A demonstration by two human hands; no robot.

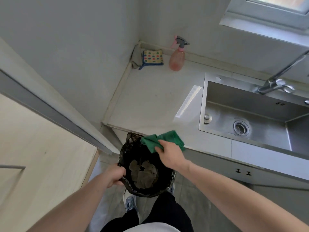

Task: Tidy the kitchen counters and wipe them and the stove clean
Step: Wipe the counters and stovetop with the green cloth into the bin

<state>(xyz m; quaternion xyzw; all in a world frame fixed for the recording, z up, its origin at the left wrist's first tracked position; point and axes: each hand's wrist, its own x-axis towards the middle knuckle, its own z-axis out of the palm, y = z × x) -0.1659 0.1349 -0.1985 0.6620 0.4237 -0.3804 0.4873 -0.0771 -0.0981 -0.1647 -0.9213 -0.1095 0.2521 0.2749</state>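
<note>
Right hand [170, 154] grip clenches green cloth [164, 139] at counter [150, 101] edge; left hand [115, 174] grip clutches bin bag [147, 166] rim; spray bottle [177, 59] far corner.

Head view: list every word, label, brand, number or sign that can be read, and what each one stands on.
None can be read.
Pink spray bottle: no label shows.
Dotted dish cloth: coloured dots only, no letters.
Sink: a small dark mark on its back wall looks like overflow slots, not print.
Cabinet front: two small dark marks, too small to tell.
Green cloth and black bin bag: no print.
</note>
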